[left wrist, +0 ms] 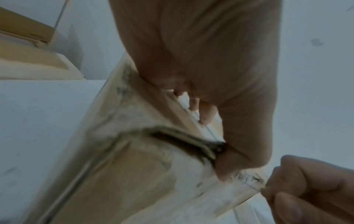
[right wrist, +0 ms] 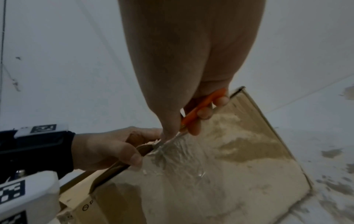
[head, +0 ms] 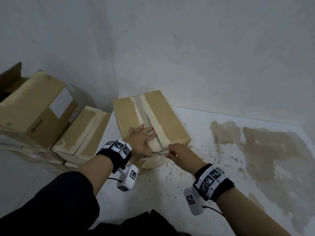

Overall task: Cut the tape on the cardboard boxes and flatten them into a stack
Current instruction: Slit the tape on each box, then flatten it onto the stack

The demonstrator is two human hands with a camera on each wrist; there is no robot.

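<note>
A brown cardboard box (head: 172, 123) stands on the floor against the wall, with clear tape (head: 144, 114) along its top seam. My left hand (head: 141, 142) lies on its top near the front edge. The fingers are spread flat beside the seam and the thumb reaches over the edge (right wrist: 134, 159). My right hand (head: 180, 155) grips an orange-handled cutter (right wrist: 203, 106). The cutter's blade (head: 161, 152) touches the taped seam at the box's front top edge. On the front face the tape is crinkled (right wrist: 182, 159). A flap edge gapes slightly under the left thumb (left wrist: 182, 139).
To the left stand other boxes: a large one with a white label (head: 34, 109), a smaller taped one (head: 81, 132) and an open one (head: 10, 79). The grey wall is close behind. To the right, the white floor has a brown stained patch (head: 264, 154).
</note>
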